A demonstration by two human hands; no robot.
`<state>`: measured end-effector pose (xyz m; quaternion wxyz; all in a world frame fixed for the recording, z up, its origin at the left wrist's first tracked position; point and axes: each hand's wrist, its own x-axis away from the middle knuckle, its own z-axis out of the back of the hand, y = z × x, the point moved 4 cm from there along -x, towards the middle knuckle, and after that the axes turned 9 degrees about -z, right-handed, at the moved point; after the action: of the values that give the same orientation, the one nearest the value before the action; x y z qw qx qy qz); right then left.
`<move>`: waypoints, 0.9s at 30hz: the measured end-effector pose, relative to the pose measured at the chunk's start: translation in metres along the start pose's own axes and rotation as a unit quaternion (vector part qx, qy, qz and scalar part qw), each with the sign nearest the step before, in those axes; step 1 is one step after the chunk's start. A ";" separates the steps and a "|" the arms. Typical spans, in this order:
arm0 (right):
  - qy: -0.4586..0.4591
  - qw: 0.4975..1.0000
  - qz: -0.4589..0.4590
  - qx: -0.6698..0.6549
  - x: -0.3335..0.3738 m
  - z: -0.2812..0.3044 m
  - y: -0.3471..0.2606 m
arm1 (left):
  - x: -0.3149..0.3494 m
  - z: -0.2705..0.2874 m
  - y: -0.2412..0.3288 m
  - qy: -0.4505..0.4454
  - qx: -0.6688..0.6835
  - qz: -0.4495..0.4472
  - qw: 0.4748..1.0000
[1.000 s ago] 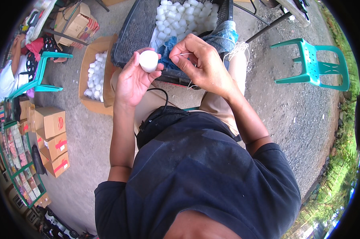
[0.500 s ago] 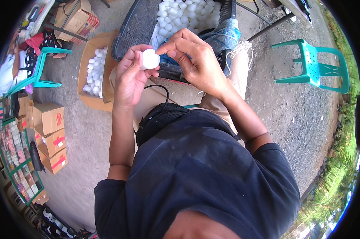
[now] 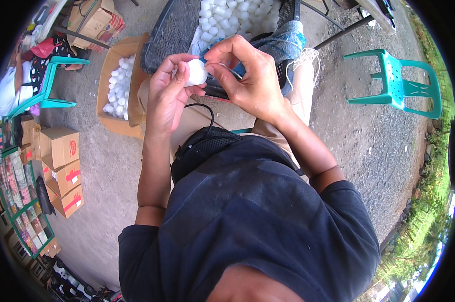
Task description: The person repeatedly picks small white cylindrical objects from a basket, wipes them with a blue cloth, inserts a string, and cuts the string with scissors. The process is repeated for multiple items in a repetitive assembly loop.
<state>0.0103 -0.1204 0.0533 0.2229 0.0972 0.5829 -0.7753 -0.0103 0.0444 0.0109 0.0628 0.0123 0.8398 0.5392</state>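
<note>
My left hand point(image 3: 168, 93) is closed on a small, smooth white plastic cylinder point(image 3: 196, 73), its round face turned up and to the right. Against the cylinder's right rim, my right hand point(image 3: 250, 75) pinches with thumb and index finger. A thin white strand seems to show below that pinch, too fine to name. Just beyond my hands is a black plastic crate point(image 3: 167, 38) heaped with similar white cylinders point(image 3: 237, 19). To its left, an open cardboard box point(image 3: 117, 50) has more of them inside.
A blue cloth point(image 3: 283, 43) and white string point(image 3: 308, 58) lie at the crate's right side. On the right stands a green plastic chair point(image 3: 391, 83). Stacked cardboard boxes point(image 3: 61, 151) stand at left, with another person point(image 3: 16, 83) by a green chair point(image 3: 48, 83) beyond.
The white cylinder has shifted slightly right in my left hand. My right index finger, stretched onto its rim before, is now bent and pinching with the thumb at the edge.
</note>
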 end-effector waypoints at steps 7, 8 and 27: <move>-0.001 0.991 0.096 0.098 0.002 -0.002 -0.001 | 0.002 0.001 -0.002 0.014 -0.026 -0.003 1.000; -0.007 0.994 0.071 0.085 0.003 -0.004 -0.004 | 0.002 0.002 -0.002 0.019 -0.022 -0.005 1.000; -0.089 0.994 -0.046 0.047 0.005 -0.005 0.003 | -0.001 0.025 -0.011 0.092 0.055 -0.062 0.992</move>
<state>0.0067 -0.1176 0.0473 0.2332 0.0118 0.5278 -0.8166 -0.0058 0.0626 -0.0097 0.0183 -0.0862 0.8693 0.4864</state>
